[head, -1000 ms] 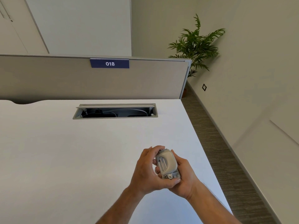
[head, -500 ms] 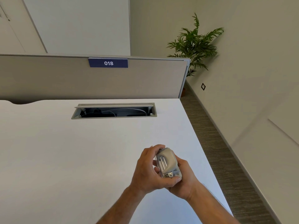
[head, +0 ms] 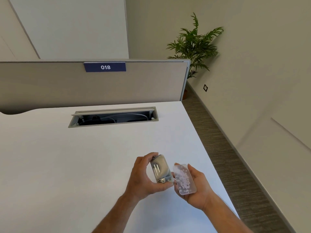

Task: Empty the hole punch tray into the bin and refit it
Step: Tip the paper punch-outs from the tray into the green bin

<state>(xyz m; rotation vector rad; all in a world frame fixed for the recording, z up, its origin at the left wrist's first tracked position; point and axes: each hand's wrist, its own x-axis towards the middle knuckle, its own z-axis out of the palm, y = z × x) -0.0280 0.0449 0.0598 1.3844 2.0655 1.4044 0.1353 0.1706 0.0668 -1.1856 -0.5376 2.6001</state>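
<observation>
My left hand grips a small grey hole punch, held above the desk's right part. My right hand holds the clear plastic tray, which is off the punch and just to its right. The tray lies open side up in my palm, with many white paper dots inside. No bin is in view.
The white desk has an open cable slot at its back. A grey partition labelled 018 stands behind it. The desk's right edge borders a carpeted aisle along the wall, with a potted plant in the corner.
Both hands were clasped around the punch. Now the tray has come off the punch and my right hand has moved right with it.
</observation>
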